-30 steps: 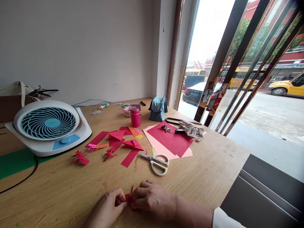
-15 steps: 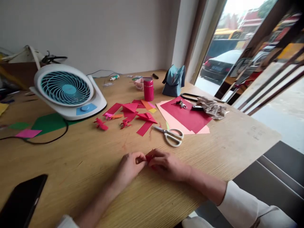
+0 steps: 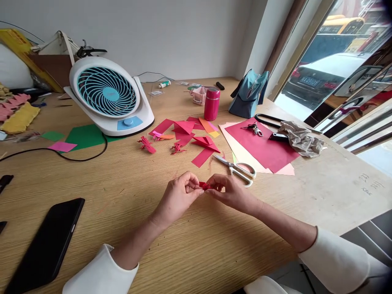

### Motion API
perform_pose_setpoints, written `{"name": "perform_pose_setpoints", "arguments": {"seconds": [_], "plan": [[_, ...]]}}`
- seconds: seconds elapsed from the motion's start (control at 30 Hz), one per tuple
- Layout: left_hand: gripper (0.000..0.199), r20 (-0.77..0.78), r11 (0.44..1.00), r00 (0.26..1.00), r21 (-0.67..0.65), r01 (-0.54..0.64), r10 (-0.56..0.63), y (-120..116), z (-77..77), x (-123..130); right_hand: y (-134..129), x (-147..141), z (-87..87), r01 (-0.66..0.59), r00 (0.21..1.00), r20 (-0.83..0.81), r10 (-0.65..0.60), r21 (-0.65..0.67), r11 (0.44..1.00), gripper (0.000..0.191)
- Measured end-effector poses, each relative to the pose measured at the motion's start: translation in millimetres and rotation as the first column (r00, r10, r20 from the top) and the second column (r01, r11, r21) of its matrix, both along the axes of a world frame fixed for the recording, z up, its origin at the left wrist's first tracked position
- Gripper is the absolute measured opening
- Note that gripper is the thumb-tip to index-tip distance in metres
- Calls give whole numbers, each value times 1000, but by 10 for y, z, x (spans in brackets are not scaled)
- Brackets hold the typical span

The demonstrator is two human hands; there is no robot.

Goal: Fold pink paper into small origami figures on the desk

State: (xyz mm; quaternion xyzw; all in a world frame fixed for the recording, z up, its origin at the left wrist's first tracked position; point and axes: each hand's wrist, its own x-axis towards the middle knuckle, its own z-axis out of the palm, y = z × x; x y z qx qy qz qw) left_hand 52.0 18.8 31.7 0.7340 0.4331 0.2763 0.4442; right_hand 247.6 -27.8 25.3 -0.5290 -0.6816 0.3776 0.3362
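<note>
A small folded red paper piece [image 3: 203, 185] is pinched between both hands, low over the wooden table. My left hand [image 3: 178, 195] grips its left end with thumb and fingertips. On its right end, my right hand [image 3: 234, 192] closes thumb and fingers; much of the piece is hidden behind them. Just beyond the right hand lie white-handled scissors [image 3: 241, 170], blades pointing left and away. Two red folded paper figures [image 3: 147, 144] and several red paper pieces [image 3: 202, 157] are spread farther back.
A white and teal fan [image 3: 110, 94] stands back left, its black cord [image 3: 76, 157] running left. A phone [image 3: 45, 243] lies front left. Behind the papers are a red flask [image 3: 212, 104] and a blue bag [image 3: 249, 96]. Keys [image 3: 256, 130] rest on red sheets [image 3: 260, 147] at right.
The camera view has shifted, so the table's things appear farther right. Both hands keep hold of the red paper piece, which shows a little more between the fingertips.
</note>
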Motion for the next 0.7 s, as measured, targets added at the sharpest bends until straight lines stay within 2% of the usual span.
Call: {"name": "perform_pose_setpoints", "arguments": {"seconds": [0.1, 0.2, 0.3, 0.4, 0.5, 0.7], "plan": [[18, 1, 1000, 1000, 1, -22, 22, 27, 9, -28, 77, -30, 19, -37, 999, -31, 36, -46, 998, 19], [21, 4, 1000, 1000, -12, -20, 20, 63, 12, -56, 131, -57, -60, -75, 981, -186, 50, -131, 989, 32], [23, -2, 999, 1000, -32, -5, 5, 86, -1, -78, 147, -101, -189, -83, 927, -374, -1, -210, 974, 44], [24, 15, 997, 1000, -74, 12, -11, 96, -22, -92, 127, -139, -275, -80, 877, -478, -41, -229, 970, 47], [24, 34, 993, 999, -115, 42, -39, 114, -32, -102, 98, -152, -300, -74, 843, -534, -65, -236, 969, 48], [22, 55, 970, 994, -224, 100, -90, 165, 31, -114, 80, -138, -296, -75, 829, -554, -81, -252, 965, 46]]}}
